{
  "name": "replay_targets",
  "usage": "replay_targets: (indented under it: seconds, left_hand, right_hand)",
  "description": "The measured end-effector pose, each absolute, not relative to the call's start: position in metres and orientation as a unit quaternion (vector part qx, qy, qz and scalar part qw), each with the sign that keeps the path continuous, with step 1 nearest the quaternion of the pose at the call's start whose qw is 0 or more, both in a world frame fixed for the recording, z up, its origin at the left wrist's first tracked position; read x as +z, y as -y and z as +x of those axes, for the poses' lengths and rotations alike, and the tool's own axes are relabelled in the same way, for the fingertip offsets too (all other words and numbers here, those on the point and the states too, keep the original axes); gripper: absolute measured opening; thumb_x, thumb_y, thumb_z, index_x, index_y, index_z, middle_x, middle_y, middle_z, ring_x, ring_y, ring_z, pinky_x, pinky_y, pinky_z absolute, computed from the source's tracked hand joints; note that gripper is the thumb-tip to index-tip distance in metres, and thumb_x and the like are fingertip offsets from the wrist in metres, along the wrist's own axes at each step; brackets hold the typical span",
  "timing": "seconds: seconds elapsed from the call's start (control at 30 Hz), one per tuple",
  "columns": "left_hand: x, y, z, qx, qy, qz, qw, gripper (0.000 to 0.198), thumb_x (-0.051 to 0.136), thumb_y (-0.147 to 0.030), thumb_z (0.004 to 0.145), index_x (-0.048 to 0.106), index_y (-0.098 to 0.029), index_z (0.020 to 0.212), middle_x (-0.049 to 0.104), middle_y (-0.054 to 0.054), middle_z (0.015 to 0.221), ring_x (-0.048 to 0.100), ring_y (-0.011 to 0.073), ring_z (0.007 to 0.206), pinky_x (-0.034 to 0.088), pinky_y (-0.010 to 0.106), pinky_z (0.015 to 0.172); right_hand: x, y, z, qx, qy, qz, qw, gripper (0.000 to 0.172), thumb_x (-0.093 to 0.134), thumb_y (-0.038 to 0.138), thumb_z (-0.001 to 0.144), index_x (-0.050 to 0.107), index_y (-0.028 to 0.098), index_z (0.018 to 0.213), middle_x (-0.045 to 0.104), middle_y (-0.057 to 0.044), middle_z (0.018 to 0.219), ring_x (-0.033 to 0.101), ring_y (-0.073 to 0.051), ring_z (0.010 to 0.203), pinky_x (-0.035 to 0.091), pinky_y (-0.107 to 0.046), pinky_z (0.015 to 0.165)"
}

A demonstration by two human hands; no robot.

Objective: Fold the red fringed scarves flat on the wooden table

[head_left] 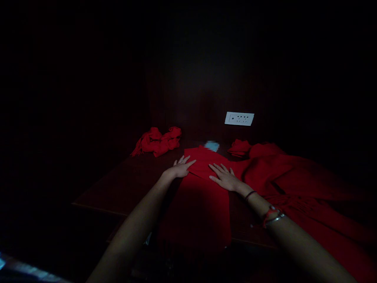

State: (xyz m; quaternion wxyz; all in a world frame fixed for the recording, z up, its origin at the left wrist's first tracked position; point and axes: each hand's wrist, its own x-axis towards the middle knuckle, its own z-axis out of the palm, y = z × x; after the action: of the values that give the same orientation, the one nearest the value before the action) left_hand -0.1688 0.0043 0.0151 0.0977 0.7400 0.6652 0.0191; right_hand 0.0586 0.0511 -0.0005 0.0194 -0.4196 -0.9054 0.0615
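Note:
A red scarf (pixel 200 200) lies spread over the dark table, its near end hanging past the front edge with what looks like fringe. My left hand (pixel 180 168) rests flat on the scarf's left edge, fingers spread, a ring on one finger. On the right part of the same cloth lies my right hand (pixel 224 177), palm down with its fingers apart. Neither hand grips anything. Beyond my hands the scarf looks folded over itself, and its right side runs into more red fabric, so where it ends I cannot tell.
A crumpled red scarf (pixel 159 140) with fringe sits at the back left of the table (pixel 118 188). More red cloth (pixel 294 177) is heaped on the right. A blurred light-blue item (pixel 212 146) lies at the back, below a white wall socket (pixel 239 118). The surroundings are very dark.

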Motion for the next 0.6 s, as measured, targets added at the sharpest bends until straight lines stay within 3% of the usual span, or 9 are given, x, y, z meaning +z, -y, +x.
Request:
replay_targets:
  seconds: [0.13,0.27,0.4,0.5,0.6]
  left_hand:
    - [0.019,0.003,-0.169,-0.031,-0.688,0.712,0.138,0.057,0.037,-0.025,0.075,0.014,-0.041,0.124,0.0,-0.004,0.136,-0.005,0.0301,0.12,0.008,0.055,0.09]
    - [0.026,0.009,-0.169,-0.031,-0.682,0.725,0.094,0.055,0.041,-0.026,0.074,0.021,-0.039,0.124,-0.001,-0.004,0.136,-0.006,0.0283,0.12,0.007,0.053,0.092]
    - [0.024,0.006,-0.166,-0.01,-0.632,0.77,0.087,0.06,0.042,-0.026,0.072,0.018,-0.032,0.127,-0.002,0.0,0.136,-0.005,0.0242,0.121,0.009,0.048,0.094]
    - [0.023,0.003,-0.166,-0.018,-0.612,0.784,0.104,0.056,0.038,-0.024,0.075,0.019,-0.029,0.127,0.005,0.0,0.136,0.0,0.0226,0.122,0.009,0.048,0.094]
    - [0.023,0.001,-0.168,0.014,-0.597,0.794,0.113,0.047,0.028,-0.026,0.08,0.022,-0.027,0.126,0.013,-0.001,0.135,0.004,0.019,0.122,0.011,0.045,0.095]
  right_hand:
    - [-0.004,-0.052,0.065,0.062,0.901,-0.43,-0.004,0.067,0.014,0.065,0.071,0.004,0.033,0.129,0.008,0.0,0.136,0.004,-0.032,0.121,0.006,-0.055,0.091]
    - [0.008,-0.044,0.072,0.037,0.913,-0.406,0.019,0.066,0.02,0.061,0.073,0.007,0.028,0.13,0.013,-0.005,0.135,0.008,-0.032,0.12,0.013,-0.055,0.09]
    - [0.025,-0.021,0.07,-0.084,0.95,-0.29,0.081,0.057,0.041,0.048,0.073,0.032,0.02,0.122,0.037,-0.011,0.121,0.03,-0.026,0.112,0.024,-0.042,0.089]
    - [0.029,-0.011,0.062,-0.129,0.956,-0.262,0.026,0.028,0.037,0.026,0.079,0.05,0.016,0.102,0.054,-0.01,0.096,0.048,-0.019,0.089,0.036,-0.03,0.077]
    - [0.027,-0.012,0.054,-0.154,0.949,-0.274,-0.01,0.025,0.03,0.013,0.081,0.053,0.015,0.089,0.057,-0.008,0.085,0.052,-0.016,0.077,0.038,-0.024,0.065]
